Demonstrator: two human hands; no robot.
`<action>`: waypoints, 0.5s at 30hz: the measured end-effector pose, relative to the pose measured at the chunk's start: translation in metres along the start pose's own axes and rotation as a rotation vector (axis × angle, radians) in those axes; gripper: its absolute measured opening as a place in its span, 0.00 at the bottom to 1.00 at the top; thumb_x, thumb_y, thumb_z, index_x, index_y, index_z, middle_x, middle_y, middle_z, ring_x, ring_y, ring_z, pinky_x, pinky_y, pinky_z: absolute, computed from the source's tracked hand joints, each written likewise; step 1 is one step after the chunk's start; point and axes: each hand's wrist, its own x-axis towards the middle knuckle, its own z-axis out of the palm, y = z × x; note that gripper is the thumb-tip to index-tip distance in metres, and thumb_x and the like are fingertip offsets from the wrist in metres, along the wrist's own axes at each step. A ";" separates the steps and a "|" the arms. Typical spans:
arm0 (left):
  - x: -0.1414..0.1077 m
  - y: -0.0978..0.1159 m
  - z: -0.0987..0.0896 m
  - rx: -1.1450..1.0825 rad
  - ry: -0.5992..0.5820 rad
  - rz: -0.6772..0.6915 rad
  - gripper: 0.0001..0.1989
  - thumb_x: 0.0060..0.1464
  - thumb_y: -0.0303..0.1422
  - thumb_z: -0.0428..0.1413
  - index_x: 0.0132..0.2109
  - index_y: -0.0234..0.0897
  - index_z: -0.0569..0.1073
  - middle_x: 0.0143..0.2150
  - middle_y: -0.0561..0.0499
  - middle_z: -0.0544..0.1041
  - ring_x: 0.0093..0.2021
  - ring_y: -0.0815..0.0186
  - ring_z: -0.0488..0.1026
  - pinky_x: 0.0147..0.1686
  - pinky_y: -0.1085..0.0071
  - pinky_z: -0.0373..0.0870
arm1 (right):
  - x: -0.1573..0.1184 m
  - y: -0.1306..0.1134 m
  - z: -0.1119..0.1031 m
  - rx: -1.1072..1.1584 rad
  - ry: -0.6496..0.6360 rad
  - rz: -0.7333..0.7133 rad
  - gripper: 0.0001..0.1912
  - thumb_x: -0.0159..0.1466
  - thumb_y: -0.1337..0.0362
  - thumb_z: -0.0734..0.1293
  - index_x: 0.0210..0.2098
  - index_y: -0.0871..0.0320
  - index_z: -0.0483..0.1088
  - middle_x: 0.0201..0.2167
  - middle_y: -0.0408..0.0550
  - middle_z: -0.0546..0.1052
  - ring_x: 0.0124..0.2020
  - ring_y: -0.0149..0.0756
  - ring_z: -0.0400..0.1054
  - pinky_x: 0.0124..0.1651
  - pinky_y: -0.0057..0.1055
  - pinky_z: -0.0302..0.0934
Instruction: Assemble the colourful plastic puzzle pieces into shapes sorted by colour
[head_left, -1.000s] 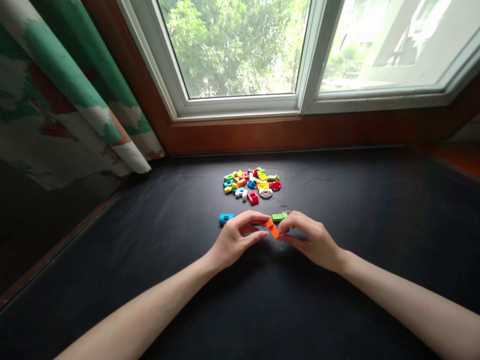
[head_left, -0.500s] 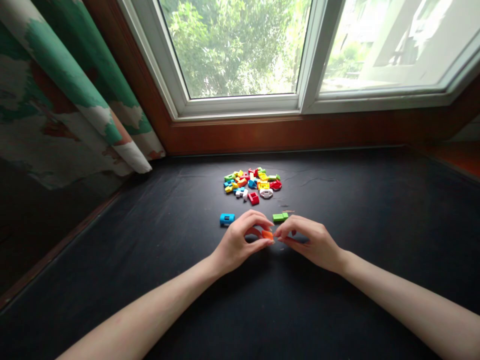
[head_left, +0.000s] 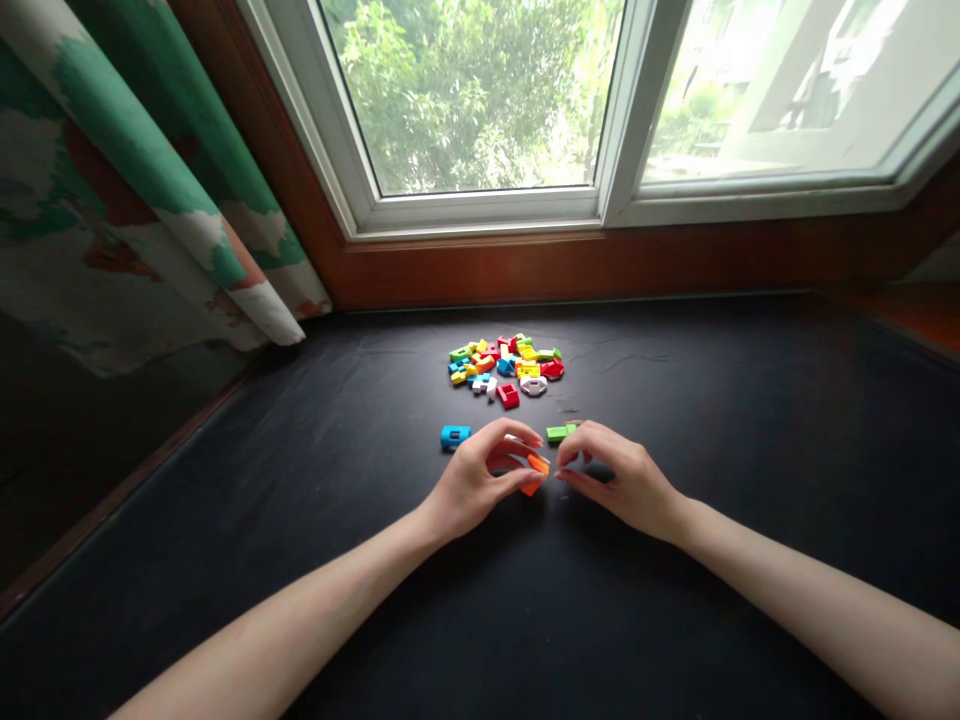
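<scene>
Between the thumb and fingers of my left hand is an orange plastic block, tilted, with part of it hidden by the thumb. My right hand hovers just right of the block without touching it. Its thumb and index finger are curved with a small gap between the tips, and nothing shows in them. A green block lies just beyond the right fingers, partly covered by them. Left of my left hand's knuckles sits a blue block with a rounded top and an opening.
Farther off, several small plastic blocks lie in a loose pile, among them a red block and a white block at its near edge. A window stands behind the black tabletop. A patterned curtain hangs at left.
The orange block has turned in my left hand and more of it shows below the thumb. My right fingertips have drawn slightly apart and back to the right.
</scene>
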 end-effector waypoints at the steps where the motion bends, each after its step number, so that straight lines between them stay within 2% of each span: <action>1: 0.000 0.000 0.000 -0.016 -0.015 -0.005 0.15 0.52 0.29 0.65 0.45 0.34 0.71 0.45 0.47 0.75 0.43 0.63 0.78 0.43 0.68 0.77 | 0.000 0.001 0.000 -0.007 -0.014 -0.013 0.01 0.68 0.67 0.66 0.40 0.55 0.69 0.33 0.46 0.76 0.35 0.37 0.71 0.39 0.33 0.68; 7: 0.001 -0.003 0.000 -0.110 -0.083 -0.039 0.19 0.51 0.29 0.66 0.48 0.36 0.69 0.46 0.47 0.73 0.39 0.63 0.79 0.35 0.71 0.77 | 0.000 0.003 0.002 -0.073 -0.129 -0.061 0.10 0.67 0.64 0.68 0.49 0.53 0.70 0.38 0.49 0.76 0.41 0.41 0.70 0.44 0.37 0.68; 11: 0.000 -0.002 0.000 -0.131 -0.129 -0.037 0.21 0.52 0.28 0.65 0.51 0.38 0.67 0.46 0.48 0.73 0.38 0.64 0.79 0.36 0.69 0.77 | 0.000 0.003 0.002 -0.111 -0.172 -0.080 0.09 0.66 0.65 0.69 0.47 0.52 0.71 0.38 0.49 0.76 0.40 0.41 0.69 0.45 0.38 0.66; 15: 0.000 -0.002 0.000 -0.129 -0.142 -0.036 0.24 0.53 0.28 0.65 0.54 0.39 0.66 0.47 0.48 0.73 0.38 0.65 0.79 0.37 0.70 0.77 | 0.001 0.002 0.002 -0.110 -0.144 -0.079 0.07 0.66 0.64 0.69 0.44 0.52 0.72 0.37 0.49 0.76 0.39 0.41 0.69 0.44 0.37 0.67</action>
